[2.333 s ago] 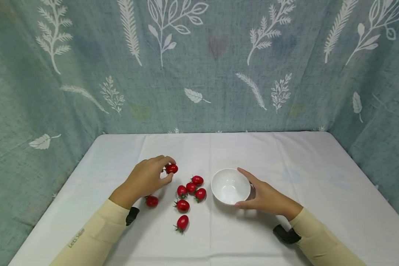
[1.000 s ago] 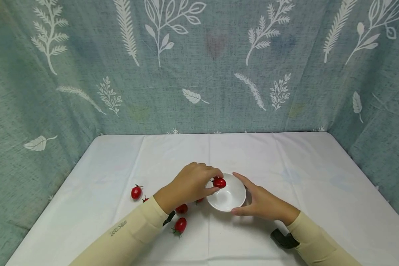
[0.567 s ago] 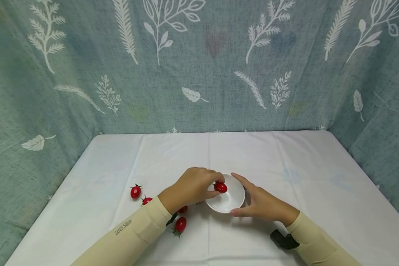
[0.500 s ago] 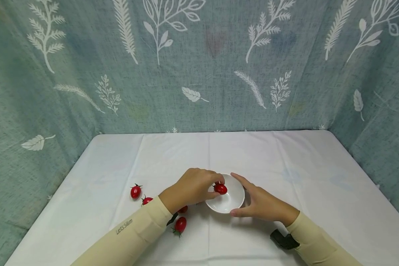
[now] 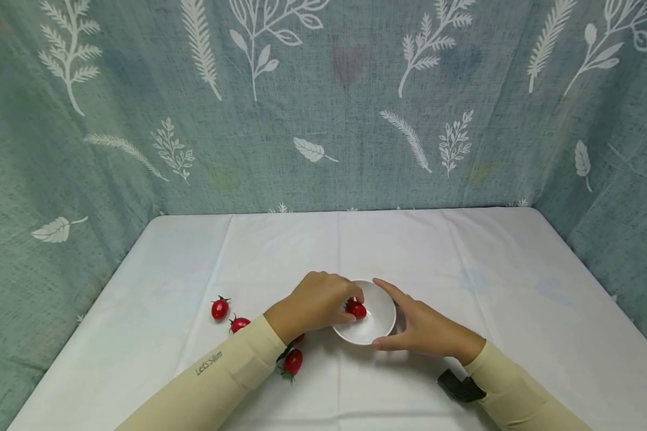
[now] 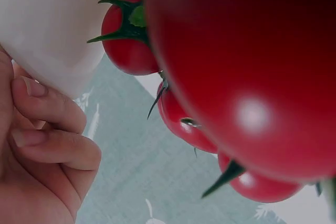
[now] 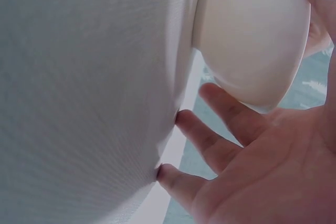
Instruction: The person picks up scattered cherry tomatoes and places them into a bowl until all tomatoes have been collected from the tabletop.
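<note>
Two hands (image 5: 318, 302) (image 5: 428, 326) hold one tomato (image 5: 357, 310) (left) and one bowl (image 5: 378, 317) (right).

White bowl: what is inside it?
A red tomato, pinched by the left hand, is in or just above the bowl; bare interior shows beside it. The hand covers the left part.

my left hand (image 6: 50, 158): lower left, fingers curled | bowl (image 6: 52, 24): upper left, by my fingers | near tomato (image 6: 241, 72): fills upper right | three more tomatoes (image 6: 126, 53): behind it, top centre to lower right
</note>
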The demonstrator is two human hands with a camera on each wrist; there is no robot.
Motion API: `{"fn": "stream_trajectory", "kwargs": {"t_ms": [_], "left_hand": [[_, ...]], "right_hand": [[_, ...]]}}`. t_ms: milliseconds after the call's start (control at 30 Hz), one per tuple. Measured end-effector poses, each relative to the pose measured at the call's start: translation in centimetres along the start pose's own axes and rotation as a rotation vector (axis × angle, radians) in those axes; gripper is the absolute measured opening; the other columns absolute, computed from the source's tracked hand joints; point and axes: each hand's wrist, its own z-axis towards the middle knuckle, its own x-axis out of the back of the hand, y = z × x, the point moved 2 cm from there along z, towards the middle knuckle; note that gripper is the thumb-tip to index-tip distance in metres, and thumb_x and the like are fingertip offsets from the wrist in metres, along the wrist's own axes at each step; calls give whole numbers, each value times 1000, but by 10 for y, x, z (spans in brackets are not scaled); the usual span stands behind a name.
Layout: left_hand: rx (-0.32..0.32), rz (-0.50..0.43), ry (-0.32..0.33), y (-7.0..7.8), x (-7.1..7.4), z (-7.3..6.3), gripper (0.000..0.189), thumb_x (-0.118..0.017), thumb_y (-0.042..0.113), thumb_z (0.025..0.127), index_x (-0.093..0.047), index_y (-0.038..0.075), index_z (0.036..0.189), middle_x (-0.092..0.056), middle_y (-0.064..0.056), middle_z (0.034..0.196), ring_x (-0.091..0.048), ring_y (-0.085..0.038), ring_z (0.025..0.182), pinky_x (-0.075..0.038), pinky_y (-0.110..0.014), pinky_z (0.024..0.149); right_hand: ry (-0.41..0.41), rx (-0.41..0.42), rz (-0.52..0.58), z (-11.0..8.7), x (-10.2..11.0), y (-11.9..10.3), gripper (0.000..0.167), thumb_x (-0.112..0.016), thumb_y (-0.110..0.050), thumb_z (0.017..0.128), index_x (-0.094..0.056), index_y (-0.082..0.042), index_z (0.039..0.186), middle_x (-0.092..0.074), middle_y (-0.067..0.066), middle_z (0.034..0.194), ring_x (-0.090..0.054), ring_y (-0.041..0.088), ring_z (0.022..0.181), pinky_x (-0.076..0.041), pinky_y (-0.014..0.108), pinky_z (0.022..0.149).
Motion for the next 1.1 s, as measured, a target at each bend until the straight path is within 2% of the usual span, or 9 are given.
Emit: {"fn": "stream_trajectory", "kwargs": {"t_ms": [300,500,600,700,833,900,1000,1100], "left_hand": [[10,12,-7,1,2,0,31,-86,35,79,-77,24,107,-76,11,98,-65,-6,77,-52,-27,65],[-3,-3,34,0,3,-3,31,-85,33,80,-75,25,108,-75,11,94,-65,-6,75,-49,-26,62],[7,-33,55,-2,6,-8,31,-83,32,81,-74,25,111,-74,10,100,-66,-7,78,-49,-25,62],[23,-56,91,-6,11,-18,32,-82,32,83,-74,26,114,-73,9,104,-62,-5,71,-46,-24,60],[53,-52,145,-12,20,-35,32,-80,35,84,-73,27,115,-71,9,101,-54,-1,63,-42,-22,57],[63,-47,173,-15,24,-44,31,-80,35,85,-73,27,114,-71,9,100,-54,-1,64,-42,-21,56],[72,-23,233,-22,32,-57,29,-81,34,84,-74,28,111,-71,10,98,-54,-1,61,-40,-18,53],[86,22,281,-30,40,-71,29,-82,32,82,-74,27,109,-70,12,97,-48,0,53,-36,-18,49]], "right_hand": [[-2,-2,-19,0,0,0,112,-83,-53,75,-16,-24,161,-44,6,154,-50,20,131,-42,47,105],[-4,-10,-27,0,1,1,112,-82,-55,75,-16,-26,161,-45,5,153,-50,19,131,-43,47,105],[-6,-10,-18,0,1,1,112,-83,-53,75,-17,-25,161,-43,6,154,-48,22,135,-41,50,107],[-5,-11,-17,0,1,1,112,-84,-51,75,-17,-24,160,-43,7,155,-48,23,135,-41,51,107],[-3,-13,-10,-1,0,1,112,-85,-50,74,-18,-24,160,-45,8,153,-49,24,134,-42,51,106],[2,-6,-11,-1,-1,2,112,-85,-49,74,-19,-23,160,-46,8,152,-50,25,132,-42,52,106],[11,2,-6,-1,-1,1,111,-85,-48,75,-19,-22,160,-48,8,150,-51,25,131,-42,53,106],[10,6,-8,-1,-3,1,111,-85,-48,75,-19,-21,160,-48,10,150,-51,27,132,-41,54,106]]}}
